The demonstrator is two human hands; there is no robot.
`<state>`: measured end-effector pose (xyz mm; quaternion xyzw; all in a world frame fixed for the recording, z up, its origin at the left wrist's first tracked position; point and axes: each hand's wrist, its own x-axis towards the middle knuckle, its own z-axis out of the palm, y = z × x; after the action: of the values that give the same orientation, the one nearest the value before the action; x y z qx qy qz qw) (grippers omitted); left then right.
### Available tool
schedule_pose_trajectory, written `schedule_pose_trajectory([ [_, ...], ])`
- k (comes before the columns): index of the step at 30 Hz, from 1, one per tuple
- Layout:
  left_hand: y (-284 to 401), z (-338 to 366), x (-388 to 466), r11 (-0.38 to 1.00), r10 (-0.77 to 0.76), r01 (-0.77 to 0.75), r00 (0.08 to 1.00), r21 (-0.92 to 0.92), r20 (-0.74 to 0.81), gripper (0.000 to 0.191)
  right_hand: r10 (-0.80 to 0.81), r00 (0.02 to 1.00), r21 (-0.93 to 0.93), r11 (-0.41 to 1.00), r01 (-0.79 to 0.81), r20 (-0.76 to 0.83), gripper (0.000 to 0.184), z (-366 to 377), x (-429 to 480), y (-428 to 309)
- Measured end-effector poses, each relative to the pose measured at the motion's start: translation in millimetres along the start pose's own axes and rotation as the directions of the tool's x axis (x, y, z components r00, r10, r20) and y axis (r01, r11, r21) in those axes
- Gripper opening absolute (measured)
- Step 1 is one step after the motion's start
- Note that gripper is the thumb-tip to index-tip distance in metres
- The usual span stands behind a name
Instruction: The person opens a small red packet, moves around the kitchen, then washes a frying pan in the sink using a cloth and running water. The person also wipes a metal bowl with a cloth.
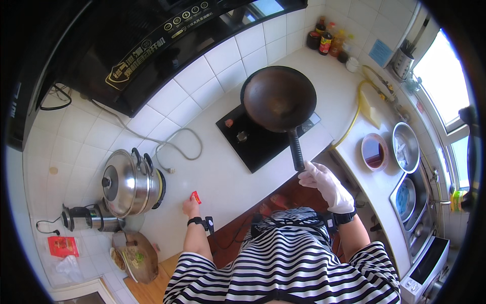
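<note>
My left hand (191, 207) is bare and holds a small red packet (196, 197) just above the white counter. My right hand (321, 182), in a white glove, is at the end of the black handle (296, 150) of a dark wok (280, 98); whether the fingers grip the handle or only touch it, I cannot tell. The wok is over the right part of a black gas hob (248, 152) and looks empty apart from a slight sheen at its bottom.
A lidded steel steamer pot (131, 182) stands left, beyond a grey cable (178, 146). Chopped greens lie on a wooden board (148, 254). Right are a bowl of dark red liquid (374, 152), a steel basin (405, 148), a sink (421, 216) and a yellow hose (355, 117). Bottles (325, 41) fill the far corner.
</note>
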<state>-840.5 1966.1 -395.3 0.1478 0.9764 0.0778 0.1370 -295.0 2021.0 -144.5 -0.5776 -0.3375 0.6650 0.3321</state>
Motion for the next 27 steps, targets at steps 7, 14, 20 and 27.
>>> schedule_pose_trajectory([
  [7, 115, -5, -90, 0.826, 0.48, -0.49, 0.87, -0.278, -0.109, 0.07, -0.038, 0.991, 0.047, 0.998, 0.044, -0.132, 0.057, -21, -41, 20],
  [14, 254, 7, -305, 0.587, 0.729, 0.484, 0.034, -0.649, 0.684, 0.05, 0.057, 0.967, 0.101, 0.994, -0.032, -0.25, 0.043, -48, -74, 37],
  [20, 298, -4, -360, 0.486, 0.658, 0.864, -0.459, 0.128, 0.596, 0.027, 0.03, 0.973, 0.234, 0.972, 0.025, -0.229, 0.039, -112, -76, 41],
  [27, 279, -13, -389, 0.542, 0.675, 0.834, -0.358, -0.104, 0.645, 0.033, 0.041, 0.981, 0.164, 0.986, -0.009, -0.19, 0.047, -211, -61, 39],
])
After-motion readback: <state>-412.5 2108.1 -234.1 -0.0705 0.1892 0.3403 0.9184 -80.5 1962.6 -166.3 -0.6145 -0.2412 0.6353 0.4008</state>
